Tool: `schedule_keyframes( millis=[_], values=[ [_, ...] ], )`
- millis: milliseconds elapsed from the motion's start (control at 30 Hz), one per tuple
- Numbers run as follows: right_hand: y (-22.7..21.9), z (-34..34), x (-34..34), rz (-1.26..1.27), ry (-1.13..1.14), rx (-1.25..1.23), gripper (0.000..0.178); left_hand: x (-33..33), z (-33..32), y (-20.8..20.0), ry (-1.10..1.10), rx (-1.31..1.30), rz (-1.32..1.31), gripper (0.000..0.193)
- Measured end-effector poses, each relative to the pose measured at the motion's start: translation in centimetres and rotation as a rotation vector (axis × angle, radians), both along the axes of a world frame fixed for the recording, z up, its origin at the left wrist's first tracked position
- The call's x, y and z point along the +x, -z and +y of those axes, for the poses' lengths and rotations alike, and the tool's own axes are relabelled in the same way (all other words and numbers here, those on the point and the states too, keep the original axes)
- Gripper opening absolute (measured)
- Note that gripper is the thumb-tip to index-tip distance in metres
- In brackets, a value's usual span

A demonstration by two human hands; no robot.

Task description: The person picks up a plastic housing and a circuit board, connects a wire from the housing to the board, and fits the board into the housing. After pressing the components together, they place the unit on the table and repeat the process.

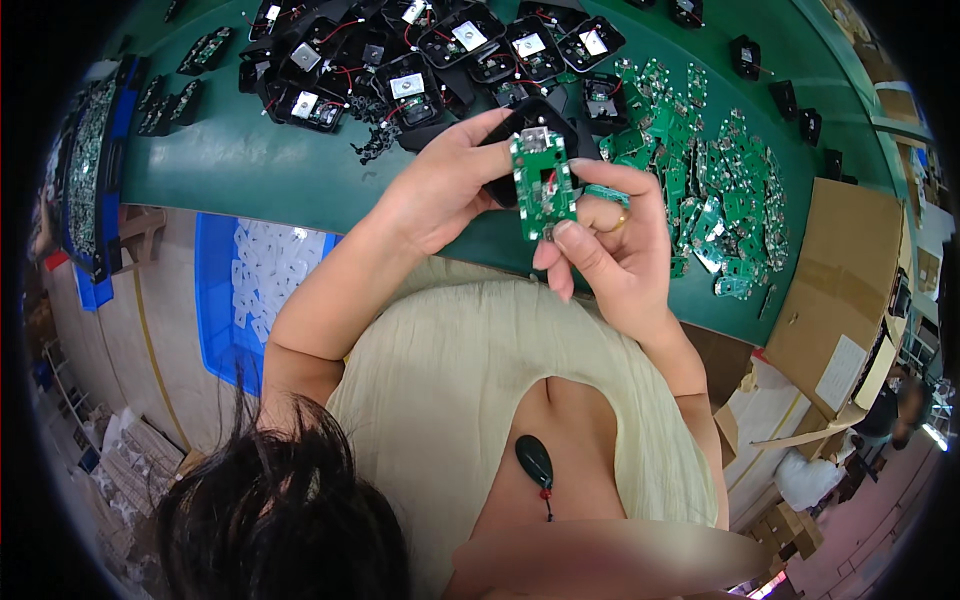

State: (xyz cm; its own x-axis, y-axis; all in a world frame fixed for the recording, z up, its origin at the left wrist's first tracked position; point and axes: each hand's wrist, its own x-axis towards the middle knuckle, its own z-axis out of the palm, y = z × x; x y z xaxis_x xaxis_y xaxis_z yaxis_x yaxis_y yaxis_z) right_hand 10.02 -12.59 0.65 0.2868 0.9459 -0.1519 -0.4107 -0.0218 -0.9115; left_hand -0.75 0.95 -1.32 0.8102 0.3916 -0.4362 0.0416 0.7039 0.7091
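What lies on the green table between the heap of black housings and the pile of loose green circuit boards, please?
In the head view, the hands fill that gap: the left hand holds a black housing, the right hand a green circuit board.

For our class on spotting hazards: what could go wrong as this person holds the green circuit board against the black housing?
The right hand pinches the green circuit board only by its edges, so it might slip. Its red wire could snag or tear. The left hand holds the black housing above the pile of loose boards, which a drop could scatter.
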Motion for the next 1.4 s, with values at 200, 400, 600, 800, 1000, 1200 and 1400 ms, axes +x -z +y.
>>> schedule_keyframes(
  millis=[200,400,600,800,1000,1200,1400],
  values=[
    [0.6,-0.2,0.5,-0.157,-0.111,-0.046,0.027,-0.4,-0.7,0.3,0.025,0.261,-0.12,0.036],
    [0.8,0.1,0.8,0.071,-0.102,-0.11,0.025,-0.3,-0.8,-0.9,-0.04,-0.005,0.011,0.028],
    [1.0,0.5,0.5,-0.016,-0.061,-0.148,0.023,0.6,-1.3,-0.6,-0.037,-0.035,0.135,0.022],
    [1.7,0.6,1.5,0.072,-0.089,-0.184,0.02,0.7,-1.3,0.2,-0.001,-0.096,0.089,0.024],
    [3.7,0.3,1.3,-0.607,0.184,0.058,0.029,1.0,-1.5,0.0,-0.059,-0.1,0.196,0.019],
    [3.0,1.5,2.3,-1.004,0.183,0.294,0.022,1.0,-1.9,0.1,0.01,-0.076,0.173,0.019],
    [3.2,1.8,2.9,-1.145,0.197,0.37,0.02,1.2,-2.4,-0.2,-0.005,-0.02,0.166,0.02]
  ],
)
